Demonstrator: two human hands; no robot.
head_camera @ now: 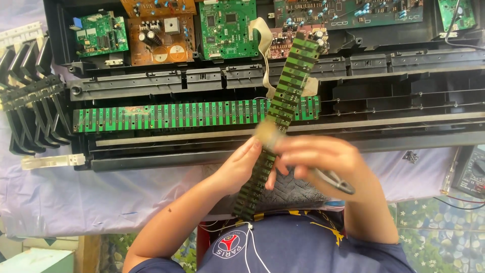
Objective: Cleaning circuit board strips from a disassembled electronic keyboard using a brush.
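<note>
Step in hand, as judged: cleaning a loose green contact strip [283, 101]. Left hand [237, 169] is clenched around the strip's lower half, holding it tilted from 7 toward 1 o'clock over the opened keyboard chassis [384, 65]. Right hand [318, 156], blurred, grips a brush handle [333, 181]; its pale head [267, 132] touches the strip. Next move probably calls for steady support against bending. A matching strip [166, 115] lies seated at 9 o'clock. Removed black keys [30, 101] sit far left. Lavender cloth [76, 192] covers the table; multimeter [472, 172] at 3 o'clock.
</note>
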